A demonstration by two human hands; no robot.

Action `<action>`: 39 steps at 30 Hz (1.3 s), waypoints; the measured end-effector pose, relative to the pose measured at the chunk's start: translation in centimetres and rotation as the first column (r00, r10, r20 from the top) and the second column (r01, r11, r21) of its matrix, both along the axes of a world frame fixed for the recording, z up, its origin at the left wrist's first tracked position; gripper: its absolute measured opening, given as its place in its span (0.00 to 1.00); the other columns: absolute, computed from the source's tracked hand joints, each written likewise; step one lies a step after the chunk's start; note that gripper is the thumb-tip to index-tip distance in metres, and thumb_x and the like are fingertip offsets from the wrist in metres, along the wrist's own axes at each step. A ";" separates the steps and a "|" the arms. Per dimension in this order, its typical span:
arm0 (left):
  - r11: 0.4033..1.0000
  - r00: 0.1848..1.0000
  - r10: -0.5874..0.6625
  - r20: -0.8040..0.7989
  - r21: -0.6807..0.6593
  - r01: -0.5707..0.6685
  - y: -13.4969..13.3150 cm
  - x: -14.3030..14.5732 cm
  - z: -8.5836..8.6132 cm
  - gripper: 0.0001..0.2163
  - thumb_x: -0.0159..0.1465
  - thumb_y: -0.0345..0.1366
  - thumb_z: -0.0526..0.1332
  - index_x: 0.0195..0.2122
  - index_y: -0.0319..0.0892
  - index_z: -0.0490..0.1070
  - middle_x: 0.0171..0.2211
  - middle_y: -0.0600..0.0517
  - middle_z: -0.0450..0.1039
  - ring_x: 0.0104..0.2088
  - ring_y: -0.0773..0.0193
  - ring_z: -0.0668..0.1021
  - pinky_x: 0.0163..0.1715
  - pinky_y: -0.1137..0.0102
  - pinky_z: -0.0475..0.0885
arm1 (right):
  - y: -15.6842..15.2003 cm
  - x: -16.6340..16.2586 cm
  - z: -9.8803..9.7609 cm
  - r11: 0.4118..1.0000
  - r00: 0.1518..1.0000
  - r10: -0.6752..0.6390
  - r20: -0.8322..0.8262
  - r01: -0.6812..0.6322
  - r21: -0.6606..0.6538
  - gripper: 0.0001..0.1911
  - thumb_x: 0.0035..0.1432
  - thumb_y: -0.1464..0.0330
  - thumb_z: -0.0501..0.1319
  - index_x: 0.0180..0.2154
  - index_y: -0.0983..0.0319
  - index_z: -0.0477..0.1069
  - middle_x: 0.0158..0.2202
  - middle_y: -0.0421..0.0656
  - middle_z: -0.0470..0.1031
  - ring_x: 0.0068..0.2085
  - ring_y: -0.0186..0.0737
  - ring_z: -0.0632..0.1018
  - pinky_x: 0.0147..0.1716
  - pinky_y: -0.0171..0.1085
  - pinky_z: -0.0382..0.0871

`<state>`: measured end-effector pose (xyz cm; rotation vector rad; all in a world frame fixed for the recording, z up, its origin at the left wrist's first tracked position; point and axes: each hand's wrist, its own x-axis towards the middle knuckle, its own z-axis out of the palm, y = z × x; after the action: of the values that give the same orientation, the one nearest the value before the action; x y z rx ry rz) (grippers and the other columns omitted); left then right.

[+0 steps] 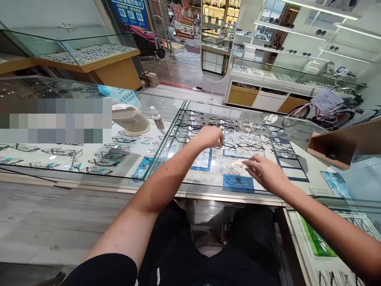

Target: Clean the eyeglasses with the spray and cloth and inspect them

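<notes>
My left hand point(210, 137) reaches over the glass display counter point(208, 180), fingers curled in a pinch around a dark pair of glasses point(228, 146) among the rows of frames. My right hand point(263, 171) rests lower on the glass with fingers closed on a small white cloth point(239, 163). Several pairs of glasses point(247, 135) lie in rows under and around both hands. A blue card point(238, 182) sits just below my right hand.
A white rounded device point(130, 118) and a small spray bottle point(156, 118) stand on the left counter. More glasses fill the left case point(74, 157). A wooden tray point(342, 145) sits at right, a pink bicycle point(324, 113) behind it. My dark trousers point(208, 254) show below.
</notes>
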<state>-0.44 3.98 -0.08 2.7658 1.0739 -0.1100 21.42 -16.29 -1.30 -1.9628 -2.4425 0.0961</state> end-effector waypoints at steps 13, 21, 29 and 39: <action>0.990 0.998 -0.070 -0.008 -0.123 0.068 -0.4 -1.3 1.2 0.09 0.57 0.41 0.72 0.38 0.49 0.87 0.40 0.50 0.86 0.41 0.57 0.82 0.35 0.69 0.67 | 10.1 -3.6 3.7 0.997 0.925 -0.082 0.371 0.072 0.041 0.18 0.70 0.69 0.54 0.43 0.61 0.85 0.49 0.55 0.79 0.50 0.54 0.77 0.32 0.41 0.62; 0.982 0.998 -0.066 0.005 -0.178 0.066 -0.6 -1.4 1.4 0.08 0.56 0.37 0.71 0.37 0.47 0.87 0.39 0.49 0.87 0.39 0.57 0.83 0.36 0.68 0.69 | 12.2 -4.4 2.3 0.995 0.923 -0.087 0.374 0.097 -0.008 0.17 0.67 0.71 0.55 0.40 0.62 0.84 0.49 0.55 0.81 0.49 0.51 0.79 0.33 0.39 0.64; 0.981 0.999 -0.054 -0.002 -0.187 0.053 -0.7 -1.4 1.4 0.10 0.55 0.37 0.73 0.39 0.47 0.87 0.41 0.49 0.87 0.39 0.56 0.83 0.33 0.67 0.67 | 12.7 -4.6 1.3 0.998 0.941 -0.033 0.338 0.048 -0.034 0.16 0.64 0.71 0.56 0.37 0.62 0.84 0.46 0.52 0.83 0.46 0.49 0.81 0.33 0.40 0.61; 0.951 0.996 -0.085 -0.009 -0.299 0.078 -0.1 -2.3 1.7 0.08 0.55 0.39 0.73 0.35 0.47 0.86 0.38 0.52 0.86 0.36 0.60 0.80 0.31 0.69 0.64 | 9.7 -1.7 5.8 0.996 0.968 0.000 0.252 0.021 -0.083 0.15 0.65 0.66 0.58 0.43 0.56 0.85 0.46 0.47 0.83 0.45 0.49 0.81 0.32 0.40 0.59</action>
<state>-2.72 3.92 1.60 2.5393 0.8658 -0.2897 19.74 -6.54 4.52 -2.1451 -2.6202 -0.0549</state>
